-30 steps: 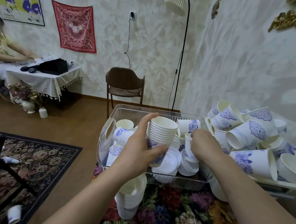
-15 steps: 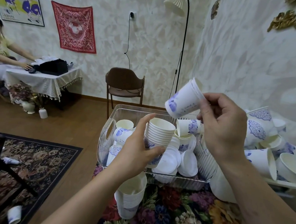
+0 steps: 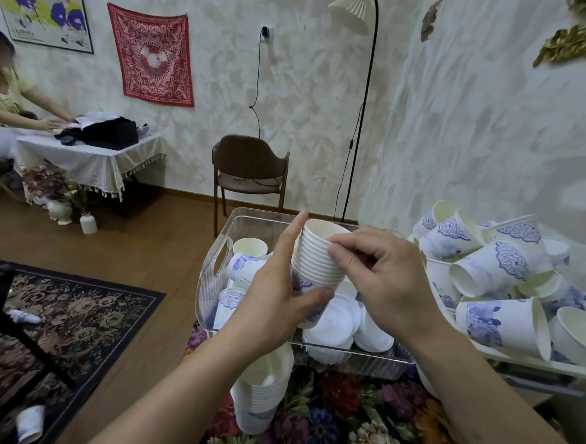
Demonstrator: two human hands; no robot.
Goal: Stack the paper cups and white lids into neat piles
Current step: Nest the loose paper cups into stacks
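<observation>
My left hand [image 3: 276, 299] grips a stack of nested paper cups [image 3: 313, 261], white with blue flower prints, above a clear plastic basket [image 3: 214, 278]. My right hand [image 3: 380, 278] pinches the rims at the top right of that stack with curled fingers. Inside the basket lie loose cups [image 3: 244, 263] on the left and several white lids [image 3: 337, 319] on the right. A second stack of nested cups [image 3: 262, 391] stands below the basket on the flowered cloth, partly hidden by my left forearm.
A heap of loose cups [image 3: 498, 262] lies on a white tray [image 3: 530, 361] at the right, against the wall. One cup [image 3: 29, 423] lies on the floor by a dark rug [image 3: 69, 314]. Beyond the basket stand a chair [image 3: 250, 171] and a floor lamp [image 3: 357, 123]. A person sits at a table far left.
My right hand lifted a single cup from the basket, brought it over the stack in my left hand and set it in. Its fingers now sit on the stack's top rims.
</observation>
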